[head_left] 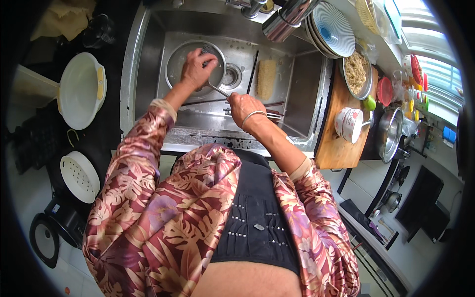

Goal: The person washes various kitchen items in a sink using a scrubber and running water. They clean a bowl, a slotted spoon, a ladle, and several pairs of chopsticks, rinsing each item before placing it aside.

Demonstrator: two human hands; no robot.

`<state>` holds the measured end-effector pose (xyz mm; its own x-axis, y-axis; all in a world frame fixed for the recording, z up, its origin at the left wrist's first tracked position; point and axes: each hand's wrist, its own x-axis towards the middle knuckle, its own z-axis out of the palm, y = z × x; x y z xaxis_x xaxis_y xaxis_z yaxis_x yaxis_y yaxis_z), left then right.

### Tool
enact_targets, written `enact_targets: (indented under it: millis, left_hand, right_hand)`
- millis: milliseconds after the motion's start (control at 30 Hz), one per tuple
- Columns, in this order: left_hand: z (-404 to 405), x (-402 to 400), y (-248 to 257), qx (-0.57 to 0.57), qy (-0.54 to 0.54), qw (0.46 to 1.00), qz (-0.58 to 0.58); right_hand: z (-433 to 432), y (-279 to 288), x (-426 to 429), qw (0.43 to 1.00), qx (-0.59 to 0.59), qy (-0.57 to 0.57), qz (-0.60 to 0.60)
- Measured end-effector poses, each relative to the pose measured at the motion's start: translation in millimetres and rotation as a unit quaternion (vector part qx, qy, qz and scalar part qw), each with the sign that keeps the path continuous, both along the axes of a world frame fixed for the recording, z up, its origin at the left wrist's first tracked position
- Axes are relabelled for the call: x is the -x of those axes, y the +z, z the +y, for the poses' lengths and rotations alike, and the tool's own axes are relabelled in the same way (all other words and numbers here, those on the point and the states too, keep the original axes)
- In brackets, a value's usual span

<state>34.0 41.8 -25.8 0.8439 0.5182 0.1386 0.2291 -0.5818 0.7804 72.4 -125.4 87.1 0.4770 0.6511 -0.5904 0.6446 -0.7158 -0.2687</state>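
Inside the steel sink (152, 48), my left hand (196, 70) is over a round metal bowl (174, 67), fingers curled beside a dark ribbed thing (210, 50) that I cannot identify. My right hand (243, 107) grips the metal handle of a utensil (218, 89); its far end is hidden around my left hand. To the right of the bowl is the drain (232, 76). A black chopstick (253, 72) lies between the drain and a pale loofah (266, 80). Several chopsticks (274, 113) lie below my right hand's side of the basin.
A faucet (254, 8) and stacked plates (332, 29) are at the sink's back. On the right, a wooden board (334, 148) holds a bowl of noodles (357, 72) and white bowls (349, 124). A white basin (79, 91) and a perforated white basket (79, 177) stand on the left.
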Motion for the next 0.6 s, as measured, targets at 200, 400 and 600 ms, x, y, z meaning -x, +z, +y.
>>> enact_targets:
  millis: [200, 400, 600]
  left_hand:
    - [-5.6, -1.2, -16.7, 0.089, 0.035, 0.993, -0.074]
    - [35.7, 10.3, -86.7, -0.035, 0.106, 0.986, 0.124]
    - [28.9, 25.7, -89.5, 0.254, 0.247, 0.925, 0.138]
  right_hand:
    - [-13.1, 2.0, -4.6, 0.999, -0.026, -0.036, -0.003]
    - [-11.3, 3.3, -1.4, 0.999, -0.007, -0.049, -0.006]
    - [2.2, -6.9, -6.5, 0.999, 0.038, -0.03, -0.007]
